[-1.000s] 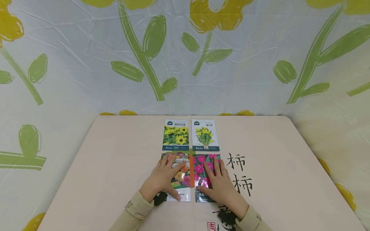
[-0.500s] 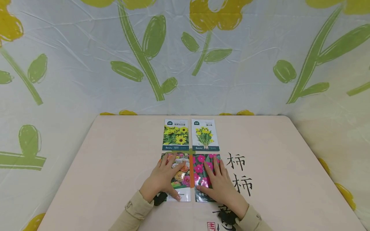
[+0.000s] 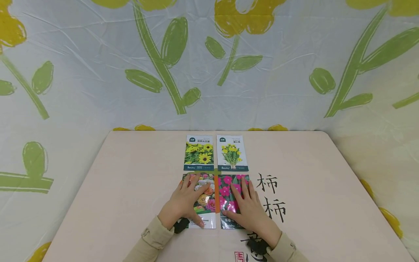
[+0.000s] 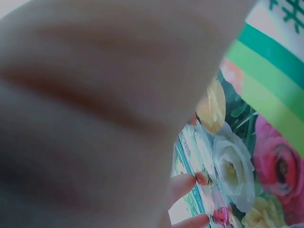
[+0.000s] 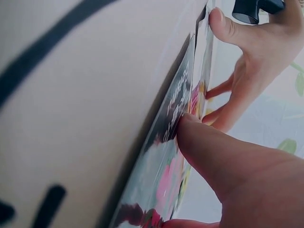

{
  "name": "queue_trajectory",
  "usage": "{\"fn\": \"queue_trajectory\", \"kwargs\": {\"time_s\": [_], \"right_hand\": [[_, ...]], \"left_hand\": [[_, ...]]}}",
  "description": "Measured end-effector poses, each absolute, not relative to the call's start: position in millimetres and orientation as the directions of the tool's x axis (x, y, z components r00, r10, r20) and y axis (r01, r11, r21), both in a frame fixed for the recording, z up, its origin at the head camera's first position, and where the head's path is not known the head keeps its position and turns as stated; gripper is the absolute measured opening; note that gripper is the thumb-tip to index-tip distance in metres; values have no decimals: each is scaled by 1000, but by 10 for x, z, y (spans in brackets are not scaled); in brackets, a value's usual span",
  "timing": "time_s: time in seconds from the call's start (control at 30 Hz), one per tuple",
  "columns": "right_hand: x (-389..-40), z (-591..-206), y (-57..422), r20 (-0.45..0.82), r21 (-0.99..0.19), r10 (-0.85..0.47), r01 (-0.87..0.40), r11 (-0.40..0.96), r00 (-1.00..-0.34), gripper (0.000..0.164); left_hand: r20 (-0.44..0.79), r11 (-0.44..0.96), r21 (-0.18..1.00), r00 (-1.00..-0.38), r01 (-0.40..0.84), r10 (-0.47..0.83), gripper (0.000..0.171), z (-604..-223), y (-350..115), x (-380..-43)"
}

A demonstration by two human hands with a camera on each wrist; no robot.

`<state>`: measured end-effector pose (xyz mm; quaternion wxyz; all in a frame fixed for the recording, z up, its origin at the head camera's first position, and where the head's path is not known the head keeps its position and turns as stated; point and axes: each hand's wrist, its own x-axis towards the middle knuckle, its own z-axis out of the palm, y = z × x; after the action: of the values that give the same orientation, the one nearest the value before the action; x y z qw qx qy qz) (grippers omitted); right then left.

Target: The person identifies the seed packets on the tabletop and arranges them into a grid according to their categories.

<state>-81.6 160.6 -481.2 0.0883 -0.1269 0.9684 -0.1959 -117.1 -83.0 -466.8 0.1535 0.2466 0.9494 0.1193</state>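
Four flat seed packets would exceed my counting, so: several seed packets lie in a two-by-two block. My left hand (image 3: 182, 203) rests, fingers spread, on the packet with mixed roses-like blooms (image 3: 207, 200), also seen close in the left wrist view. The right hand (image 3: 250, 211) lies with extended fingers on the pink-flower packet (image 3: 226, 191); its thumb touches that packet in the right wrist view. Beyond the fingertips lie a yellow sunflower packet (image 3: 199, 153) and a white packet with a yellow-flower bunch (image 3: 232, 153). Parts of the front packets are hidden under the hands.
The packets lie on a pale pink table cover (image 3: 131, 182) with black brush characters (image 3: 275, 209) to the right. A curtain with printed flowers (image 3: 262, 98) stands behind the table's far edge. Black wrist straps (image 3: 181, 225) sit at the sleeves.
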Motion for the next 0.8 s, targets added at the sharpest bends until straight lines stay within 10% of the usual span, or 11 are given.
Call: {"fn": "queue_trajectory", "kwargs": {"time_s": [0.8], "right_hand": [[-1002, -4680, 1774, 33, -446, -312, -293, 846, -950, 85]], "left_hand": [[-80, 808, 337, -840, 484, 536, 92, -4662, -888, -1270]]}}
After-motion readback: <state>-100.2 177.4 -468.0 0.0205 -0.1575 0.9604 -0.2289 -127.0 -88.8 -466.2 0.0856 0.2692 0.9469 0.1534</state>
